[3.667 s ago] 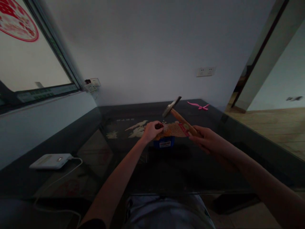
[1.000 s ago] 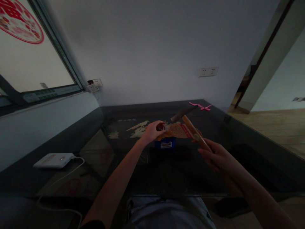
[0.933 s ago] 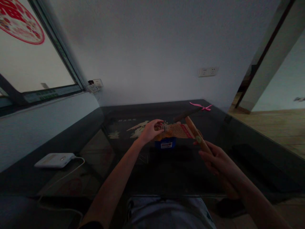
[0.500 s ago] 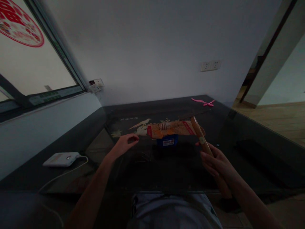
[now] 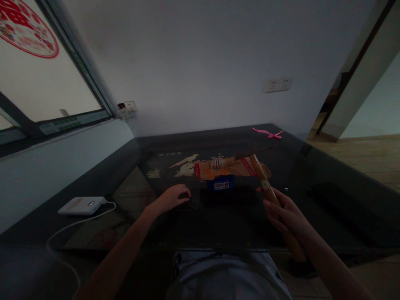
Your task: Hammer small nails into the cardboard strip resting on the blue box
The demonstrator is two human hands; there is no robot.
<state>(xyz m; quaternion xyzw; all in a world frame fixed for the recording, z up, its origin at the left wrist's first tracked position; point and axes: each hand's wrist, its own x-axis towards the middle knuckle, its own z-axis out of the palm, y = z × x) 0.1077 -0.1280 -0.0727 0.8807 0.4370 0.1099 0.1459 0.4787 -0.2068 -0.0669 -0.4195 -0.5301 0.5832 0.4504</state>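
My right hand (image 5: pixel 286 212) grips the wooden handle of what looks like a hammer (image 5: pixel 261 175); its thin, dark head is at the top, hard to make out against the dark table. My left hand (image 5: pixel 170 198) is low over the table, left of the blue box, with thumb and fingertips brought together; anything between them is too small to see. Between the hands, a long beige and orange speckled piece with red bands (image 5: pixel 229 167) rests across a small blue box (image 5: pixel 220 183) with a white label.
The dark glossy table (image 5: pixel 231 225) carries a white device (image 5: pixel 81 206) with a white cable (image 5: pixel 70 225) at the left. A pink ribbon (image 5: pixel 270 134) lies at the back right, and a flat black object (image 5: pixel 350 212) at the right. A small shiny bit (image 5: pixel 286 189) lies near my right hand.
My left hand has moved down and slightly right, toward the table in front of the blue box's left side. The right hand and the hammer have hardly moved.
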